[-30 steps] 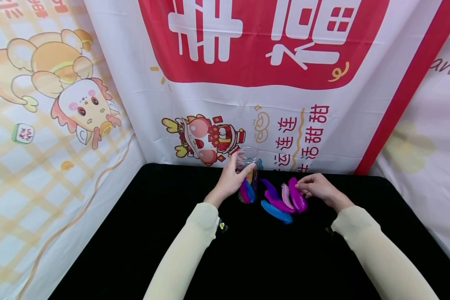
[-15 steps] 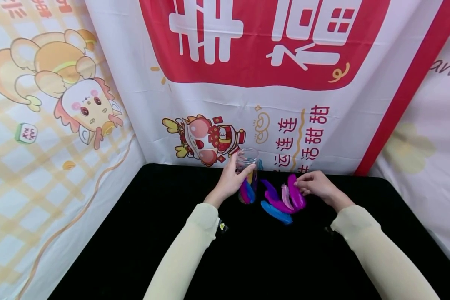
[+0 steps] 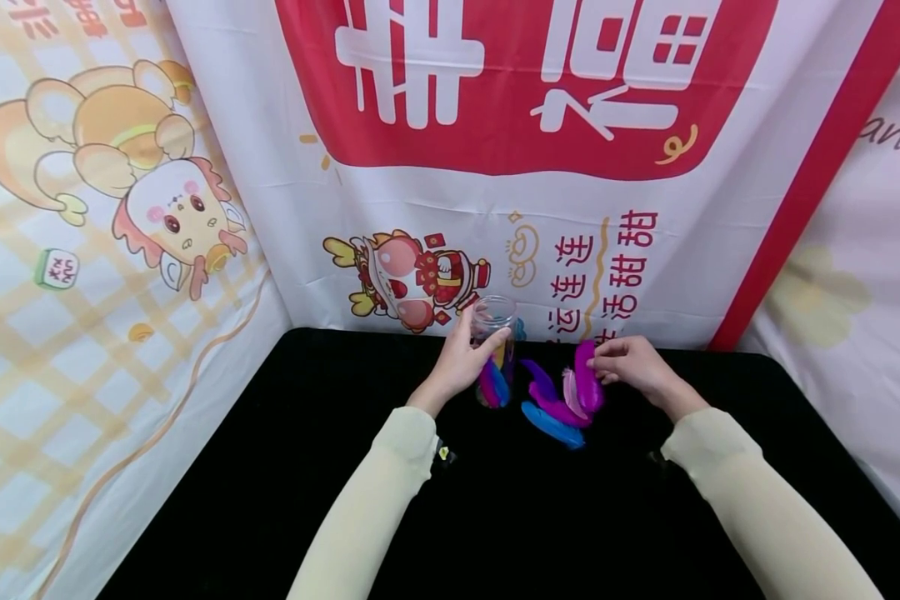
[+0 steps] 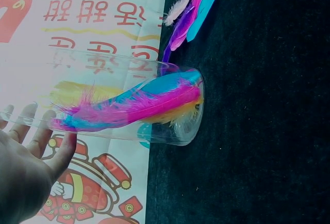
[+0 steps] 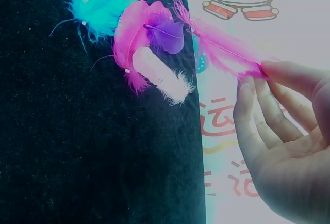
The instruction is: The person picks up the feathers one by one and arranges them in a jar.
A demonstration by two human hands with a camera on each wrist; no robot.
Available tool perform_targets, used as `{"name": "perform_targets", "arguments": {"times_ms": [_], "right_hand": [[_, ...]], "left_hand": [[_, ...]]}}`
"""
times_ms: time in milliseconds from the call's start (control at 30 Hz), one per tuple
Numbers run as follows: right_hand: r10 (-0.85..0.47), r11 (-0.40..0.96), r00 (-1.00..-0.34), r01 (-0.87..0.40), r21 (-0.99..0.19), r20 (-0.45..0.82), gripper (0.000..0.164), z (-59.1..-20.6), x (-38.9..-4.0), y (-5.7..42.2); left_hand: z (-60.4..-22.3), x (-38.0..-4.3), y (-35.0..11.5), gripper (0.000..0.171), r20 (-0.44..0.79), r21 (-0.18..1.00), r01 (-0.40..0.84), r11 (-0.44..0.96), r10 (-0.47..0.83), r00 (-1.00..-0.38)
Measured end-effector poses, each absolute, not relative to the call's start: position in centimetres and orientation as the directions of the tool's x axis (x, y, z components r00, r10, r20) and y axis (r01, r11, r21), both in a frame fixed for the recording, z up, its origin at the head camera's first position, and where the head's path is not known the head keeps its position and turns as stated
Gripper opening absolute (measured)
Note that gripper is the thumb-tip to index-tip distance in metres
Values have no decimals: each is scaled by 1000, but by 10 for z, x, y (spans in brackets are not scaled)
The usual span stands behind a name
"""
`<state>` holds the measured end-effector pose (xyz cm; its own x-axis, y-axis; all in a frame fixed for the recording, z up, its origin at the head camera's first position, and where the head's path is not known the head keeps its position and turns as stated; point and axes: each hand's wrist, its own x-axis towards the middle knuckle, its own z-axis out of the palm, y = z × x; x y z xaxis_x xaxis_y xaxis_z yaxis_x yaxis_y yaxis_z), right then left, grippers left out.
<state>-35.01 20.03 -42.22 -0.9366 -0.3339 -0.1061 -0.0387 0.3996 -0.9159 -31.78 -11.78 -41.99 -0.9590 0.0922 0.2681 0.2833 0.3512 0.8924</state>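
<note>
Magenta feather (image 3: 588, 377) pinched by one end between thumb and fingertips of the right hand (image 3: 633, 365), held up outside the jar (image 3: 504, 321), to its right. Contains, behind clear walls, a blue feather (image 4: 167, 84), a pink feather (image 4: 147, 107) and a yellow feather (image 4: 85, 93), perhaps more. Stands upright and open-topped near the back edge of the black table (image 3: 450, 517), gripped by the left hand (image 3: 461, 358), thumb and fingers round it. Looks partway along: has some inside, one in hand and, left on the table, a loose blue feather (image 3: 552, 425), purple feather (image 3: 541, 379), pale pink feather (image 3: 572, 392) and deep pink feather (image 3: 558, 407).

Wrist-view edges crop the left hand (image 4: 27, 175) and right hand (image 5: 289, 154)
</note>
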Motion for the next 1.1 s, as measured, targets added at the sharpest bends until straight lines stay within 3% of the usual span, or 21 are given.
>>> {"name": "perform_targets", "arguments": {"times_ms": [333, 1100], "right_hand": [[-313, 385, -945, -31, -923, -98, 31, -420, -351, 200], [-267, 365, -963, -72, -928, -31, 29, -403, -346, 191]], "left_hand": [[-421, -317, -119, 73, 273, 889, 293, 350, 107, -956], [-420, -317, -117, 67, 273, 895, 291, 337, 102, -957]]}}
